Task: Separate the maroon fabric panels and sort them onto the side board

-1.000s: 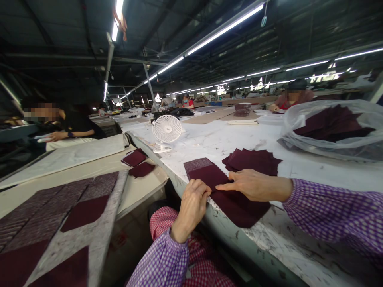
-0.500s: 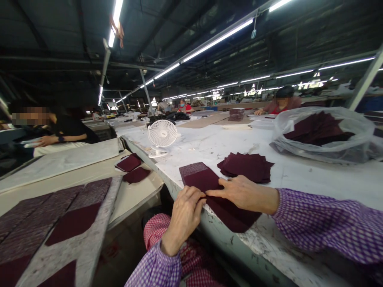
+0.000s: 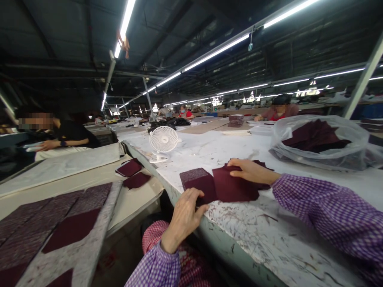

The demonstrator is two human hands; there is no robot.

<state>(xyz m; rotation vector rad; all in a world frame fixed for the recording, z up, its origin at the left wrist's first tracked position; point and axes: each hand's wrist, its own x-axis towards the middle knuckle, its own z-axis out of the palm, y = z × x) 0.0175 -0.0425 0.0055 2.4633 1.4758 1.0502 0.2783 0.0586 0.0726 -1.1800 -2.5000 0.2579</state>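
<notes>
My left hand rests at the table's front edge, thumb apart from the fingers. Its fingertips touch the near edge of a maroon fabric piece with a speckled band at its far end. My right hand pinches the far edge of a plain maroon fabric panel, thumb toward me. This panel lies beside the speckled piece, its left side meeting or overlapping it. Behind it, a pile of maroon panels is partly covered by the panel and my hand.
A white fan stands on the white table. A clear plastic bag holds maroon pieces at right. On the lower left surface lie speckled panels and small maroon pieces. A co-worker sits left; another works across.
My right hand has moved back and slightly right, now pinching a plain panel. The maroon cloth that stretched toward the front right is gone from there. My left thumb has spread from the fingers.
</notes>
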